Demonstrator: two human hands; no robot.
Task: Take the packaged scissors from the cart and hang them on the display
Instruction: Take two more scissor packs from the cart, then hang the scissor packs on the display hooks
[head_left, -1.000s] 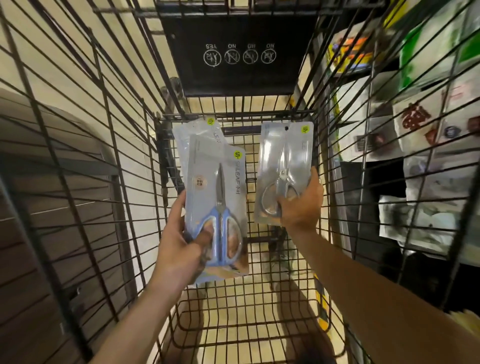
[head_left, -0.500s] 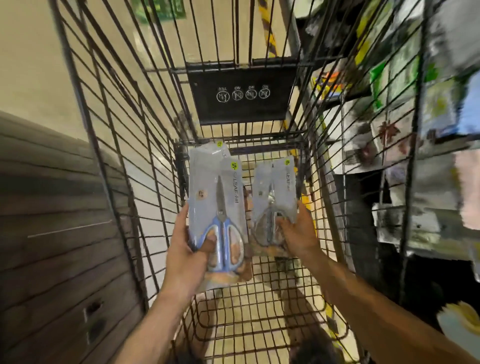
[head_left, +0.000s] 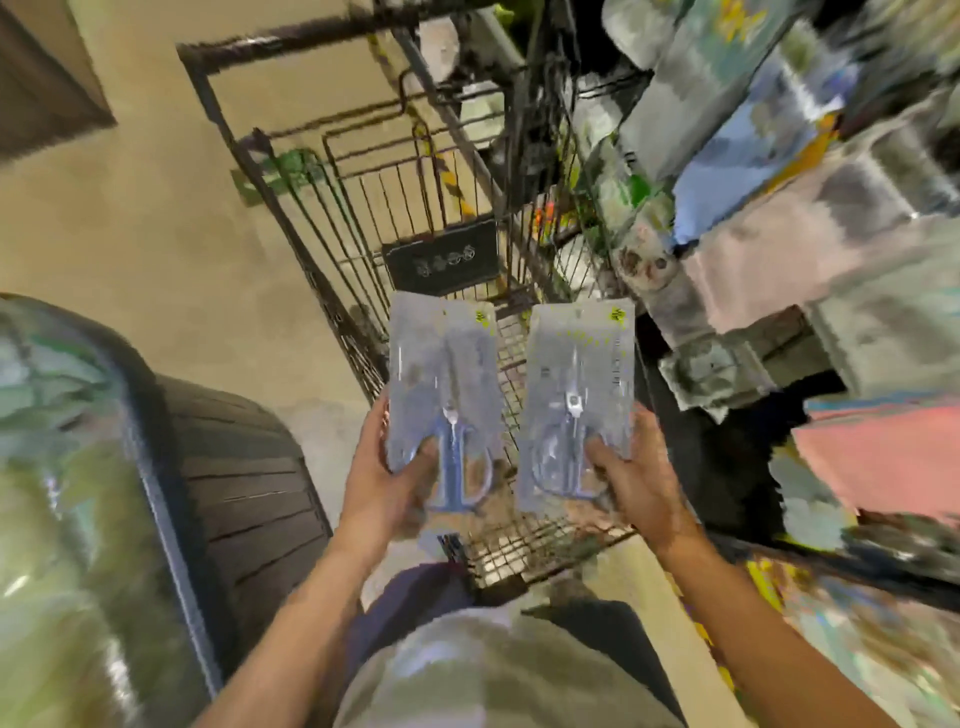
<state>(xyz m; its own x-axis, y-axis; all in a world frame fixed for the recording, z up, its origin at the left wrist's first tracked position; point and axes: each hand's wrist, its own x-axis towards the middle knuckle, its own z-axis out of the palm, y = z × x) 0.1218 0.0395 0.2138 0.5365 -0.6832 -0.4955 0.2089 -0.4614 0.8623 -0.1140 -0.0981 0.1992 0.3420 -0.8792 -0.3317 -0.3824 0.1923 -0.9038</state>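
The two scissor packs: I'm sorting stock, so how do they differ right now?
The left pack is held by the left hand; the right pack by the right hand. The left pack's handles look bluer, the right's paler. Both are upright, gripped near the bottom, above the cart.

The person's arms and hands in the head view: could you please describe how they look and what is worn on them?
Both forearms are bare up to the frame's lower edge; no sleeves show. The left hand and right hand wear no gloves, and no watch, bracelet or ring is visible, though the picture is blurred. Fingers are slim with short nails, as far as can be told.
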